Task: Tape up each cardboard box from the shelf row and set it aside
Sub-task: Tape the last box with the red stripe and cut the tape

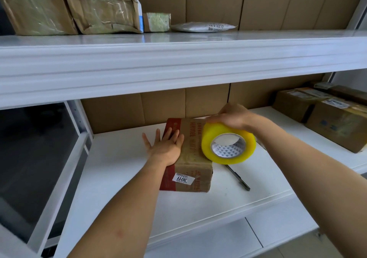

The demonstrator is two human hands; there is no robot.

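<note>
I'm getting bright, even daylight here, with soft glare on the upper shelf (178,39) and its white lip. Short, faint shadows under the box (186,158). Edges bow from the wide lens; the lower left corner smears into blur.

Your box (193,158) is a small brown cardboard carton with a red band down its left side and red print on top, lying flat on the white shelf, flaps closed. A white label reading 3011 sits on its near face. Your tape (228,144), a yellow roll, rests tilted against its right edge.
</note>
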